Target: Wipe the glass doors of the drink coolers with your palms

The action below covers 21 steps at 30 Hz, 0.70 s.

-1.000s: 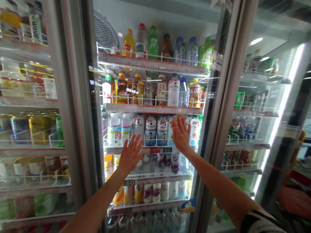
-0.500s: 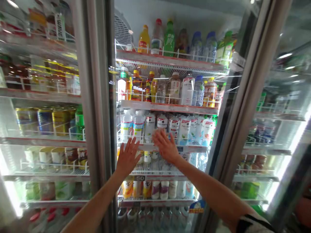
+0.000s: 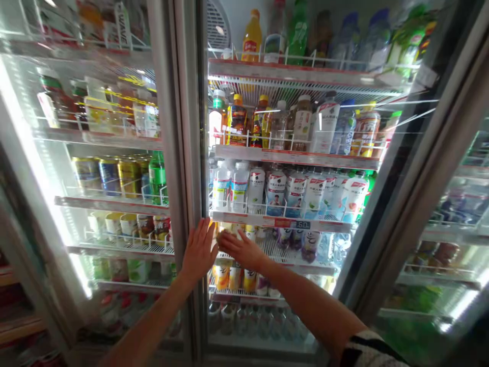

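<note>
My left hand (image 3: 199, 251) is raised with its fingers stretched upward, against or just in front of the metal door frame (image 3: 187, 168) of the drinks fridge. Close to its right, my right hand (image 3: 242, 251) points left with its fingers out, in front of the glass door (image 3: 263, 331). A small dull yellowish patch shows at its fingertips; I cannot make out whether it is in the hand or behind the glass. Past the hands stand white-labelled bottles (image 3: 275, 191) on one shelf and purple-labelled bottles (image 3: 310, 245) on the shelf below.
Upper shelves hold a yellow juice bottle (image 3: 251, 38), a green bottle (image 3: 298, 33) and other drinks. Behind the left door are gold cans (image 3: 129, 177) and a green bottle (image 3: 157, 173). A slanted metal frame (image 3: 424, 193) bounds the glass on the right.
My right hand has moved left and down across the glass, close to my left hand. The view has shifted left, and my left hand now lies by the door frame.
</note>
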Tool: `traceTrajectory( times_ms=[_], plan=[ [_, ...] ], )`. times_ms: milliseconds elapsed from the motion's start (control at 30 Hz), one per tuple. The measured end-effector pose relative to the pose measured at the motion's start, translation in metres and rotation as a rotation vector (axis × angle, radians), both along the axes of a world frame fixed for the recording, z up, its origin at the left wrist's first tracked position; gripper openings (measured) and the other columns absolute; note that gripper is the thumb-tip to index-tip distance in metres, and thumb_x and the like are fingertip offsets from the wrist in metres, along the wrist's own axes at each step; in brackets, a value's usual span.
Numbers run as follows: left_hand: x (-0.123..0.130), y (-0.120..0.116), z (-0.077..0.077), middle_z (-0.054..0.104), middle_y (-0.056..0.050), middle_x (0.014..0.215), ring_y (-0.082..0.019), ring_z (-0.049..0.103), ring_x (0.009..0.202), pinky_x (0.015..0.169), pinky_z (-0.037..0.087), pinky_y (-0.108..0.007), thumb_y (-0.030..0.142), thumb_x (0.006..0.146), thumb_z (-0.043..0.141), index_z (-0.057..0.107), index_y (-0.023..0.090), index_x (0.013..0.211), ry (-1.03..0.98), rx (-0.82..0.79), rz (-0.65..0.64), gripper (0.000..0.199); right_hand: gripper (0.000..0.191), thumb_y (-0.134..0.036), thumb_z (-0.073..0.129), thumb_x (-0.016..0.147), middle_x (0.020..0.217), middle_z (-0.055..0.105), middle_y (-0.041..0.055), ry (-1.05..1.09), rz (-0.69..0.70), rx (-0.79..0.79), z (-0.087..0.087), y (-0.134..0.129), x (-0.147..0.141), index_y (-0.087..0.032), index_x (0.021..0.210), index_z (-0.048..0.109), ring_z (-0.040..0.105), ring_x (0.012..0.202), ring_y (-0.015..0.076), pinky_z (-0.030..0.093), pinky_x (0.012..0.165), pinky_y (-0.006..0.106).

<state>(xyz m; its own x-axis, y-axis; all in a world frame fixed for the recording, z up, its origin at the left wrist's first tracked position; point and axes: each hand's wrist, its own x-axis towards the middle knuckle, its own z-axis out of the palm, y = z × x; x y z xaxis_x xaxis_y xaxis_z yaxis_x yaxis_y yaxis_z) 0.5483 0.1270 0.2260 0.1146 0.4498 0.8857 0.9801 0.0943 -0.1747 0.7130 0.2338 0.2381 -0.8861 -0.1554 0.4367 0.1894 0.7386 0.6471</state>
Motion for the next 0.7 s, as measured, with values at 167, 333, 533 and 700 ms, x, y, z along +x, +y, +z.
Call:
traceTrajectory(
  times_ms=[167,333,533,700],
  plan=[
    [0.004,-0.006,-0.009,0.031,-0.014,0.148,-0.023,0.019,0.141,0.115,0.020,-0.044,0.021,0.085,0.042,0.015,0.013,0.146,0.006,-0.064,0.029,0.068,0.050,-0.016,0.044,0.089,0.145,0.042,0.0007,0.103,-0.060,-0.028,0.012,0.012,0.029,-0.027,0.138,0.041,0.026,0.139,0.0192,0.015,0.115,0.047],
    [0.028,0.009,-0.011,0.031,-0.014,0.149,-0.022,0.015,0.142,0.115,0.020,-0.044,0.021,0.084,0.042,0.019,0.013,0.145,-0.033,-0.082,-0.009,0.066,0.056,-0.016,0.040,0.090,0.147,0.038,0.0080,0.391,-0.232,-0.105,0.034,0.028,0.073,-0.023,0.144,0.030,0.021,0.141,0.0242,0.001,0.114,0.054],
    [0.073,0.037,0.008,0.036,-0.014,0.146,-0.024,0.019,0.141,0.114,0.023,-0.044,0.019,0.083,0.043,0.035,0.011,0.138,0.043,-0.102,-0.057,0.056,0.054,-0.012,0.041,0.087,0.142,0.047,0.0030,0.278,-0.191,-0.062,0.006,0.036,0.125,-0.026,0.140,0.039,0.030,0.138,0.0200,0.002,0.116,0.049],
    [0.115,0.058,0.026,0.029,-0.014,0.150,-0.025,0.009,0.143,0.113,0.023,-0.046,0.019,0.082,0.045,0.032,0.010,0.139,0.015,-0.126,-0.116,0.060,0.061,-0.017,0.043,0.088,0.149,0.036,0.0083,0.600,-0.355,-0.124,0.043,0.051,0.148,-0.025,0.146,0.026,0.022,0.141,0.0244,0.006,0.114,0.054]
  ],
)
